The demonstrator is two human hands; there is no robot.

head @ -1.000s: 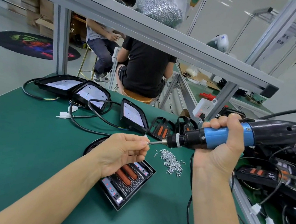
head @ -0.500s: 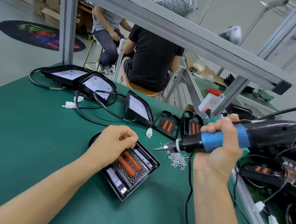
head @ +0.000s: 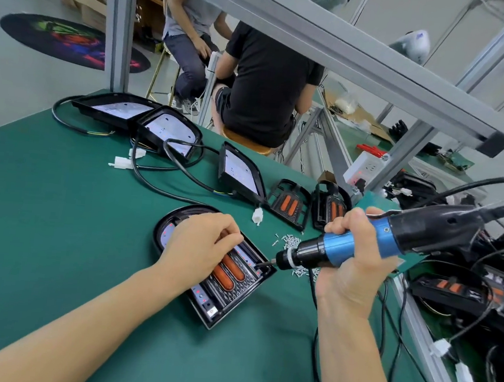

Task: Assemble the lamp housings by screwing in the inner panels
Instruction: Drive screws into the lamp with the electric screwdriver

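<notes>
On the green bench top, far left, two finished lamp housings lie w/ white panels up, black cables looped round them and white connectors beside. Near the middle sits the lamp housing in work: black shell, ribbed inner panel w/ two orange bars and small red dots along the sides. The left hand rests on it, fingers curled, pressing the panel down; if it pinches sth I cannot tell. At the housing's right corner the bit of the electric screwdriver touches the panel. The right hand is wrapped firmly round its blue grip, black body and cord going off to the right. A small pile of screws lies just behind the tool. Further back stand one more housing and two loose orange-bar panels. Behind the aluminium frame two persons sit on stools, backs to us, heads cut off. Right side of bench is a tangle of black parts and wires, hard to make out.
</notes>
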